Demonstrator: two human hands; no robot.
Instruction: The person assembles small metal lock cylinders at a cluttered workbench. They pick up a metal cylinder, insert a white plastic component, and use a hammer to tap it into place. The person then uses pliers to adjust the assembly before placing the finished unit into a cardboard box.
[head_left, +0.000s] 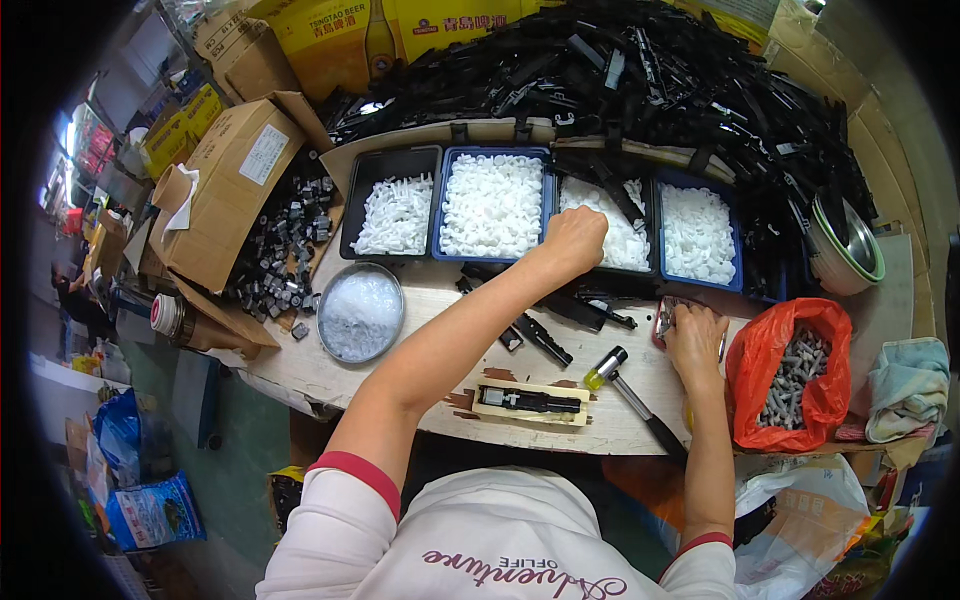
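My left hand (577,240) reaches over the front left part of a tray of small white plastic parts (615,245), its fingers curled down and drawn together. What its fingertips hold, if anything, is hidden. My right hand (697,342) bends over a small red-edged box (662,322), fingers closed at it; their tips do not show clearly. Between my arms, a cream block fixture (490,408) holds a long black part with a light metal piece (530,400). A hammer (632,398) with a black grip lies right of the fixture. Several loose black parts (540,335) lie behind it.
More trays of white plastic parts (492,205) stand in a row below a large heap of black parts (680,90). A round metal dish (360,312) sits left, near dark metal pieces (290,245). At right are a red bag of grey pins (790,375) and stacked bowls (845,245).
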